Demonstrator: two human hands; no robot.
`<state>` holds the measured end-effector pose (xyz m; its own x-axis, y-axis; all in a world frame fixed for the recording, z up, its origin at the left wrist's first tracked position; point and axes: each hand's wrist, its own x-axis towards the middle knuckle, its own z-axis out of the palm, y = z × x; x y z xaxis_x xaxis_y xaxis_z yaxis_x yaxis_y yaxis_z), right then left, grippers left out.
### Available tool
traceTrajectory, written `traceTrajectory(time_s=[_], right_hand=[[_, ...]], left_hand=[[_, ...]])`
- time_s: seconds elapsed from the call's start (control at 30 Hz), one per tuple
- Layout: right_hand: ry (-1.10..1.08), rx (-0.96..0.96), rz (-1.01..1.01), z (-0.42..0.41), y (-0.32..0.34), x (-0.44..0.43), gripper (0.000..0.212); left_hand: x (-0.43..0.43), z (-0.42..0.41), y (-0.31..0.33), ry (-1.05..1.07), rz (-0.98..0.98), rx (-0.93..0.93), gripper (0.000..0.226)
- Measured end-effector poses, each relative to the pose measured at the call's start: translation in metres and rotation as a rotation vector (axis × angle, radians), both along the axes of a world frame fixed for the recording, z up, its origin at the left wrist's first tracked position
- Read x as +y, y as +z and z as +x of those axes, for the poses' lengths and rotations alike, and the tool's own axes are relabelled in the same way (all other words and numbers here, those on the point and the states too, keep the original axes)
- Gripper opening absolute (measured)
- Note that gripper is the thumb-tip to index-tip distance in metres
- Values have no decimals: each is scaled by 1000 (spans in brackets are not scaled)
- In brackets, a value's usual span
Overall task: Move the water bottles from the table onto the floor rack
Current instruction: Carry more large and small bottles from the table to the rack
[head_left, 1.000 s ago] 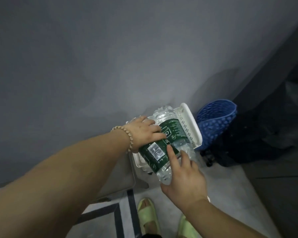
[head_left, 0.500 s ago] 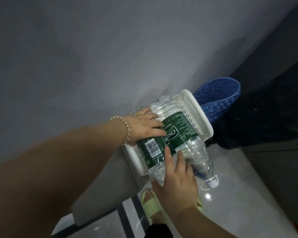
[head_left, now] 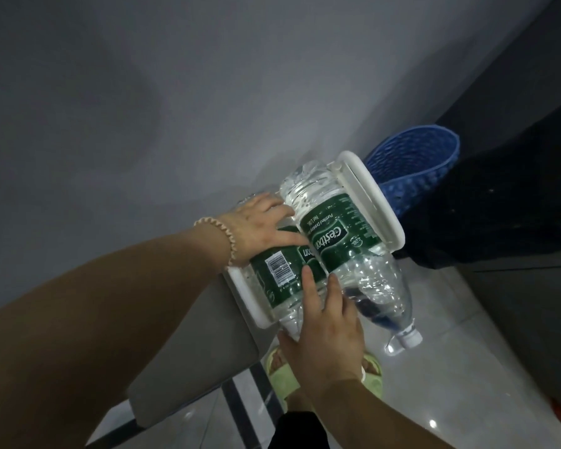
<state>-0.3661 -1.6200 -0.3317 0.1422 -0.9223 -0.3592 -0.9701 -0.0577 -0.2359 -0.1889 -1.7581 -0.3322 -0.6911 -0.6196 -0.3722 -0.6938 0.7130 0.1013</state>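
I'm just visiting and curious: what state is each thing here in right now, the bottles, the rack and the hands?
Rack: white, holds both bottles.
Right bottle: lying on its side on the rack, white cap on, neck overhanging the edge.
Left bottle: lying on its side, touching the other; cap hidden.
Left hand: open, resting on the left bottle.
Right hand: open, straight fingers touching both bottles.
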Motion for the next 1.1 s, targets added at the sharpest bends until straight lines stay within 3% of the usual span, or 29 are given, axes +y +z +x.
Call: traceTrajectory(time_s=[0.27,0.37,0.5,0.6,0.93,1.1], right_hand=[[14,-15,35,-8,3,1,118],[63,6,14,-14,7,1,117],[143,-17,-57,-24,21,-4,110],[204,-14,-111,-39,34,-5,106],[535,-149,-294,-161,113,29,93],[668,-163,-409,-225,168,62,88]], left_hand=[[21,-14,0,103,-78,-148,113],[39,-27,4,282,-108,-214,118],[76,-47,13,548,-161,-201,108],[101,-69,24,626,-142,-187,104],[203,-196,103,942,-362,-198,82],[271,-265,163,1124,-493,-166,83]])
